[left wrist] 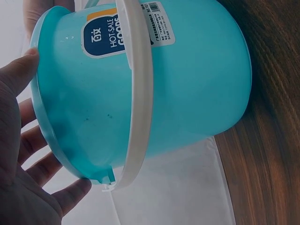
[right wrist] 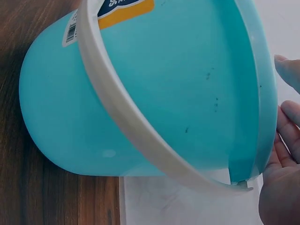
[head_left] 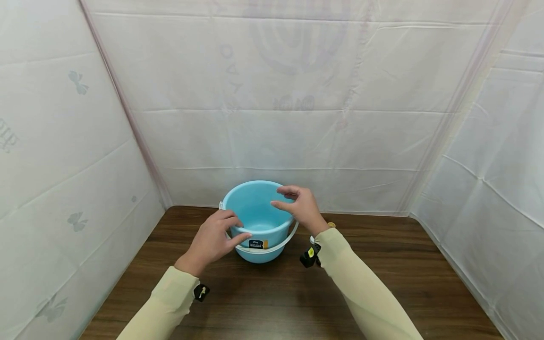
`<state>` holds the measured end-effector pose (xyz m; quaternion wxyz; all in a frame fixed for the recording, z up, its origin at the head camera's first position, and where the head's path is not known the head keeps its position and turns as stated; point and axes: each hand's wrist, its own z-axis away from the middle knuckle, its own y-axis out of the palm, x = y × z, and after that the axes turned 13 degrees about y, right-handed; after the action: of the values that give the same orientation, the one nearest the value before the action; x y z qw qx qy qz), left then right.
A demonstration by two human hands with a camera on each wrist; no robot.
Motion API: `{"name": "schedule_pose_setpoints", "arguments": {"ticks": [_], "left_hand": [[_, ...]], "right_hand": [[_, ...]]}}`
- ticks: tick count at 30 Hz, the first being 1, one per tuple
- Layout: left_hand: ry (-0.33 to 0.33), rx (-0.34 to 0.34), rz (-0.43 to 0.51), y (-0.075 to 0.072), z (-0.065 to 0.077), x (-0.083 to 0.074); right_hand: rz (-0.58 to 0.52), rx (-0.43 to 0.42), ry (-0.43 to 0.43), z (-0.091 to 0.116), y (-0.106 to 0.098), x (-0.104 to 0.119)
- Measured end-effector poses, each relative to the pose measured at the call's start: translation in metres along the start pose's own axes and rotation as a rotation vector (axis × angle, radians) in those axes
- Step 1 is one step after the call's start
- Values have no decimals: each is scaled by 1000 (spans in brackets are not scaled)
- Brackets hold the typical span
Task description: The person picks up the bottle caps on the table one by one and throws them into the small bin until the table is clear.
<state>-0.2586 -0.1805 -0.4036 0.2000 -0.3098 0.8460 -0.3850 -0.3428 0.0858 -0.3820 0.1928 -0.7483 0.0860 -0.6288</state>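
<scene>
A light blue plastic bucket (head_left: 261, 257) stands upright on the table, its white handle (head_left: 272, 249) hanging down across the front below a dark and orange label (head_left: 256, 244). My left hand (head_left: 212, 238) holds the near left of the rim, thumb outside and fingers over the inner side. In the left wrist view the thumb (left wrist: 26, 70) lies against the rim. My right hand (head_left: 299, 208) hovers at the right side of the rim, thumb and fingers spread apart with nothing between them. The right wrist view shows its fingers (right wrist: 288, 129) just beyond the rim.
The dark wooden table (head_left: 263, 302) runs back to a white sheet wall (head_left: 289, 141), with more sheeting at left and right. A small yellow round thing (head_left: 331, 225) shows behind my right wrist, mostly hidden.
</scene>
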Motion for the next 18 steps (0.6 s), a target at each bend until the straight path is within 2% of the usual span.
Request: {"name": "schedule_pose_setpoints", "arguments": {"ticks": [18], "left_hand": [[13,-19,-2,3,1,2]], "right_hand": [[-43,-25,14,7,-15,-10]]}}
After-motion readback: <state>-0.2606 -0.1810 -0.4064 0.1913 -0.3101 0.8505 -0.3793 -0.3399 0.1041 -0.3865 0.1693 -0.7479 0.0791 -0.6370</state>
